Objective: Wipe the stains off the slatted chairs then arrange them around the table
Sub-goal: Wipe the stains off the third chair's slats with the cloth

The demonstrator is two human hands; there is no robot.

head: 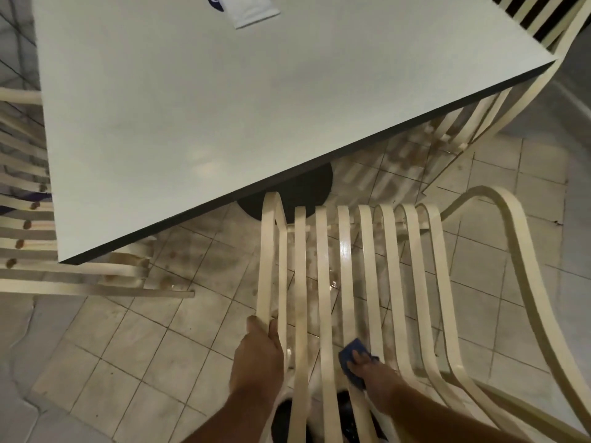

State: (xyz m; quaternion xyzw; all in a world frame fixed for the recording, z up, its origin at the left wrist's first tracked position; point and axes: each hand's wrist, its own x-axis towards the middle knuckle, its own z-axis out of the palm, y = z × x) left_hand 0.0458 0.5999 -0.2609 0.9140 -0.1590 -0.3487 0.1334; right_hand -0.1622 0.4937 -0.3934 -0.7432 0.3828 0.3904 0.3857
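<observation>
A cream slatted chair [393, 276] stands right in front of me, its seat slats running away toward the white table [224, 91]. My left hand [259, 353] grips the chair's left outer rail. My right hand [374, 374] presses a blue cloth [351, 358] onto slats at the near middle of the seat. One slat further up looks wet and shiny. Brown stains show on the slats of a second chair [28, 225] at the left, tucked partly under the table. A third slatted chair [479, 119] stands at the far right by the table corner.
A white packet with a dark blue mark [252, 9] lies at the table's far edge. The table's black round base [287, 193] stands just beyond the near chair. The tiled floor [144, 346] carries brown smears and wet patches beneath the chairs.
</observation>
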